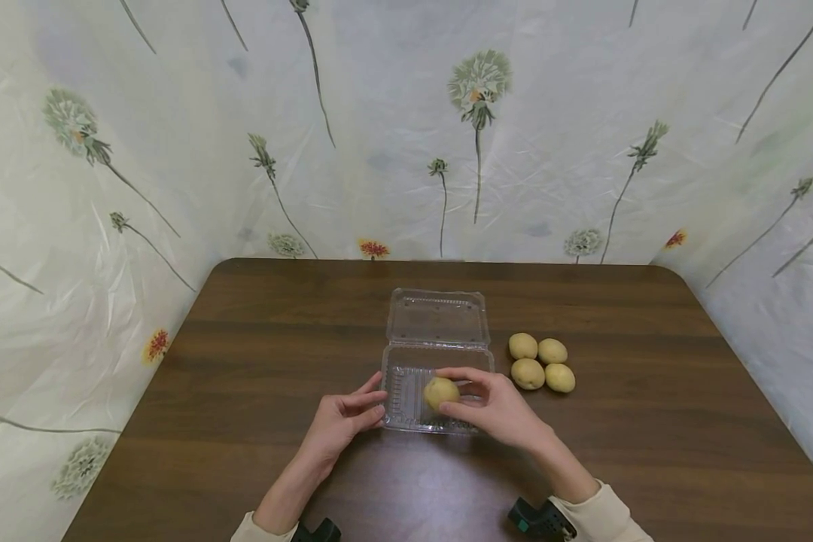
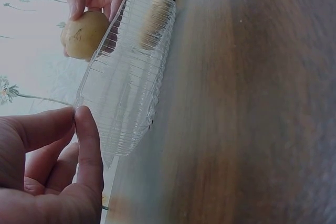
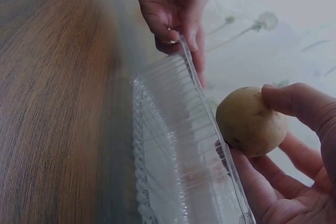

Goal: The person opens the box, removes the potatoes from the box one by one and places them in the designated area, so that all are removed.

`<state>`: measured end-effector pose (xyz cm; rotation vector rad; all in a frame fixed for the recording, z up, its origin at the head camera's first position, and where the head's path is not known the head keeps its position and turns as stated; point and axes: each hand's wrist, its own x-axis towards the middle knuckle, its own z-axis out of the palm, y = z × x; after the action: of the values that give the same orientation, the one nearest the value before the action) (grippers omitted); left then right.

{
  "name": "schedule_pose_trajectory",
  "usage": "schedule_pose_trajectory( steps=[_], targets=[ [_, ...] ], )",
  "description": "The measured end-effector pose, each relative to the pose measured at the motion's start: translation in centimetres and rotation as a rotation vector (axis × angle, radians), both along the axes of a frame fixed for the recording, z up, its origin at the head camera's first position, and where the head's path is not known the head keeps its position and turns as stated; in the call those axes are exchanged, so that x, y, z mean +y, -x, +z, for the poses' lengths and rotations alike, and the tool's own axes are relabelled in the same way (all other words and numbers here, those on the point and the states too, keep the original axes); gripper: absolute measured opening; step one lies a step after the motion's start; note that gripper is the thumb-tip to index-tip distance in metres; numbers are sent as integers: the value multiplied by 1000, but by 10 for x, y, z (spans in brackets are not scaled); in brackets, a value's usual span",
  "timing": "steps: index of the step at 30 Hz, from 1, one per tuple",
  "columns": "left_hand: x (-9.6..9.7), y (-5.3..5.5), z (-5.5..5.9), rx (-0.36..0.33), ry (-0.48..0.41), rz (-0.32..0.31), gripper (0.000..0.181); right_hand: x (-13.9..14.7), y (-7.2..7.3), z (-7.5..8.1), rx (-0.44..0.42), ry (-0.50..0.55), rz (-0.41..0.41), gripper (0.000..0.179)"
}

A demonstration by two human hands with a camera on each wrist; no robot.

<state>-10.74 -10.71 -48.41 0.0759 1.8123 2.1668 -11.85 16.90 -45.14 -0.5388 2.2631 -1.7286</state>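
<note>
A clear plastic clamshell box (image 1: 406,376) lies on the table with its lid (image 1: 436,316) folded back, away from the person. My left hand (image 1: 345,421) pinches the rim at the box's left side between thumb and finger, as the left wrist view shows up close. A round yellow potato (image 1: 441,393) is in my right hand (image 1: 497,410), gripped between thumb and fingers over the open tray part. In the right wrist view, this potato (image 3: 251,121) is at rim height, with a few dark specks on its skin. The tray's ribbed floor shows through below it.
Several more potatoes (image 1: 528,373) sit in a tight cluster on the brown wooden table (image 1: 278,339), just right of the box. A pale flower-printed sheet (image 1: 379,150) hangs behind the table and along both sides.
</note>
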Motion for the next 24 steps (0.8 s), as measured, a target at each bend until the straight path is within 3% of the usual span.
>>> schedule_pose_trajectory(
  steps=[24],
  targets=[
    [0,1,-5,1,-17,-2,37,13,-4,-1,6,26,-18,43]
  ],
)
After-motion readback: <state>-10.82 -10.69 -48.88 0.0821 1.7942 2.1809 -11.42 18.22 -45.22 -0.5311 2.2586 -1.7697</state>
